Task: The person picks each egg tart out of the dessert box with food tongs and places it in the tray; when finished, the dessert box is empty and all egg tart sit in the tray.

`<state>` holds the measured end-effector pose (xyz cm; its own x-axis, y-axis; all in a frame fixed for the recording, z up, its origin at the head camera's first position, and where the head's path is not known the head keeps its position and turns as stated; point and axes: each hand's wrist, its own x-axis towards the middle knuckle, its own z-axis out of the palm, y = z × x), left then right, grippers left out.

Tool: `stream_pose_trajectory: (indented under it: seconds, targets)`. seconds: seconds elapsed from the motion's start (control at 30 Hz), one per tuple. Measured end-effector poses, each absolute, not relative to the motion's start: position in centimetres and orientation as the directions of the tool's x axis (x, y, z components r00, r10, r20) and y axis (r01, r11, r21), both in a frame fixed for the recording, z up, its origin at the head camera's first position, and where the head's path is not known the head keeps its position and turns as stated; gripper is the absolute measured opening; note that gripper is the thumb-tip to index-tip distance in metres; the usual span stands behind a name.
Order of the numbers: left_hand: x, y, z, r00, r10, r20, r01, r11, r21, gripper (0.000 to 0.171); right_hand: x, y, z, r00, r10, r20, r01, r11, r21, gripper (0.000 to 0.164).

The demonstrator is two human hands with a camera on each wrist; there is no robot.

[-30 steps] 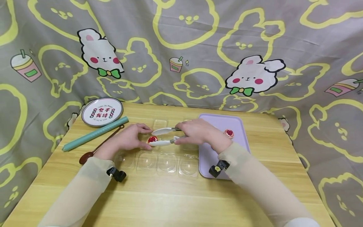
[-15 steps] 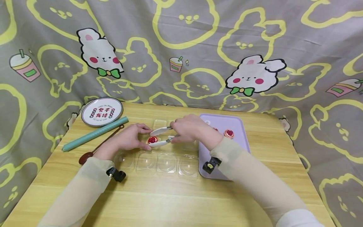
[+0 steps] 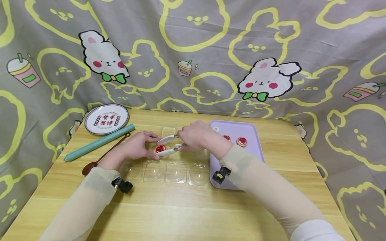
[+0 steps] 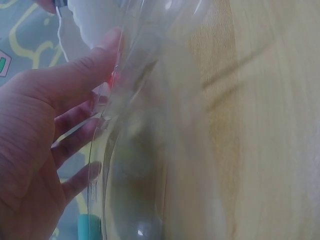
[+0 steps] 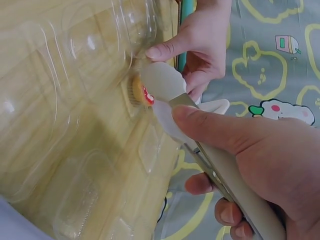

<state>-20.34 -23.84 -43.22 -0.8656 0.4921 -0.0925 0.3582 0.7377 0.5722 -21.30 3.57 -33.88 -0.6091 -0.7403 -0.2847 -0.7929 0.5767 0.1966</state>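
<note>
A clear plastic container (image 3: 176,172) with several moulded cups lies open at mid table. One small tart (image 3: 161,147) with red topping sits in its far row. My right hand (image 3: 196,135) grips white-tipped tongs (image 3: 167,139) by their metal handles. The spread tips stand about the tart, the nearer one overlapping it in the head view. My left hand (image 3: 137,145) is at the container's left end, thumb and fingers apart on either side of the tart. In the left wrist view, its fingertips (image 4: 95,170) meet the clear plastic edge.
On the right a lilac tray (image 3: 251,129) holds more tarts (image 3: 242,141), partly hidden by my right arm. A lettered plate (image 3: 96,129), a teal rolling pin (image 3: 99,143) and a brown spoon (image 3: 89,168) lie on the left. A patterned curtain (image 3: 211,103) backs the table.
My right hand has shifted left with the tongs, and a second tart on the tray has come into sight. The left hand and the tart in the container have stayed in place.
</note>
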Motion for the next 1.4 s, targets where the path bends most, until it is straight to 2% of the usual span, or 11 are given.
stream_pose_trajectory:
  seconds: [0.4,0.7,0.97,1.27,1.4]
  targets:
    - [-20.4,-23.9,-43.2,-0.868,0.488,-0.096,0.352,0.739,0.574,0.085,-21.7,4.5,-34.1,-0.578,-0.775,-0.255,-0.816,0.554,0.165,0.05]
    - [-20.3,-24.1,-43.2,-0.861,0.5,-0.093,0.367,0.738,0.567,0.084,-21.3,6.6,-32.9,-0.607,-0.759,-0.236,-0.79,0.608,0.079,0.053]
    - [-20.1,-24.0,-43.1,-0.867,0.483,-0.118,0.341,0.751,0.565,0.082,-20.3,10.8,-31.4,-0.652,-0.738,-0.174,-0.751,0.661,0.007,0.063]
    - [-20.1,-23.9,-43.2,-0.868,0.486,-0.105,0.359,0.758,0.545,0.081,-18.7,17.2,-30.0,-0.7,-0.707,-0.103,-0.709,0.705,-0.019,0.062]
    - [-20.0,-23.8,-43.2,-0.873,0.476,-0.109,0.35,0.764,0.542,0.082,-17.7,20.1,-29.7,-0.722,-0.687,-0.085,-0.685,0.726,-0.054,0.066]
